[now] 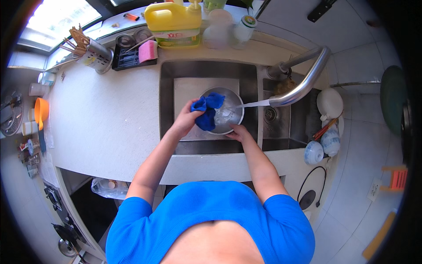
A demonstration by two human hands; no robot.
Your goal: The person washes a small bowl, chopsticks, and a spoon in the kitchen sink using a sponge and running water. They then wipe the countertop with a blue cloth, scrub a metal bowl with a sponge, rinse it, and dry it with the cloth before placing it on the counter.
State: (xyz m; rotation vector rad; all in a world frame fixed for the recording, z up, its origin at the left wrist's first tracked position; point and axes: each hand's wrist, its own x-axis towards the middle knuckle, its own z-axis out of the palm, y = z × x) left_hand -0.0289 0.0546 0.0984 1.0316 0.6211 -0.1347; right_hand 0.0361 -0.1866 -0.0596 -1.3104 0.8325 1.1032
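Observation:
A blue cloth point(205, 118) is bunched in my left hand point(187, 117), hanging over the left side of a round metal bowl point(241, 108). My right hand point(238, 132) grips the bowl's near right rim, thumb at the edge and fingers mostly hidden underneath. Water point(255, 104) streams from the curved metal faucet point(303, 88) into the bowl, where it splashes. The bowl is over the larger basin of the steel sink point(167, 88), above a flat metal panel point(184, 88); whether it rests there I cannot tell.
Behind the sink stand a yellow jug point(173, 26), a pink sponge point(148, 51) on a black rack point(127, 59), and a chopstick holder point(99, 57). Bowls point(314, 152) and a white pot point(329, 103) crowd the right side. A smaller basin point(281, 123) adjoins the large one.

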